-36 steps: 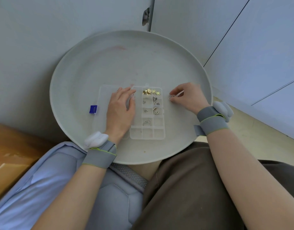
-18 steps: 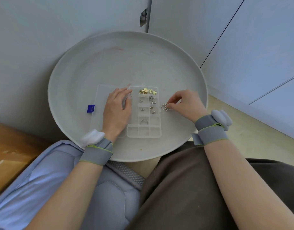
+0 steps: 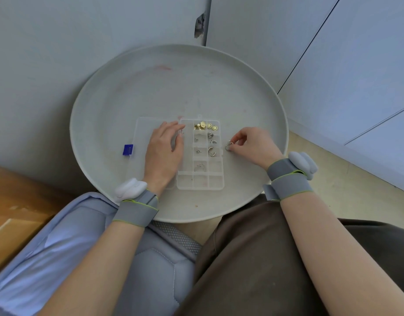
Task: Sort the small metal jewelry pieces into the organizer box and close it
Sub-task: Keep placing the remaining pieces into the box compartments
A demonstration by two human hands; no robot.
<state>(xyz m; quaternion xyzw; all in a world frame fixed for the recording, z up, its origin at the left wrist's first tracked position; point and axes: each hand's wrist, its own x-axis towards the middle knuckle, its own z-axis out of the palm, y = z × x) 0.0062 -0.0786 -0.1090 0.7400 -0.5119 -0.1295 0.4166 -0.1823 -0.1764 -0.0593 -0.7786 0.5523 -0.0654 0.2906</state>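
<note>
Your round tray (image 3: 173,87) rests across your lap, and the clear organizer box (image 3: 199,182) lies open a little below its middle, with the lid (image 3: 142,131) folded flat out to its left. Your left hand (image 3: 164,151) lies palm down over the seam where lid and box meet; its grip is released, the fingers fairly straight and the fingertips reaching the box's upper left corner. Your right hand (image 3: 253,145) sits just beside the box's right wall, its grip pinched between thumb and forefinger on a small silver piece (image 3: 228,145), which is low over the tray and close to the box's edge; you cannot tell whether it touches the tray. Inside the box, the gold pieces (image 3: 204,125) fill the top row's middle and right compartments. Below them, loose silver bits (image 3: 211,150) lie in the next two rows, and a thin wire ring (image 3: 199,167) lies alone in the fourth row's middle compartment. The bottom row holds nothing. A blue clasp (image 3: 128,149) sits at the lid's outer left edge. A grey strap (image 3: 137,209) wraps each of your wrists.
</note>
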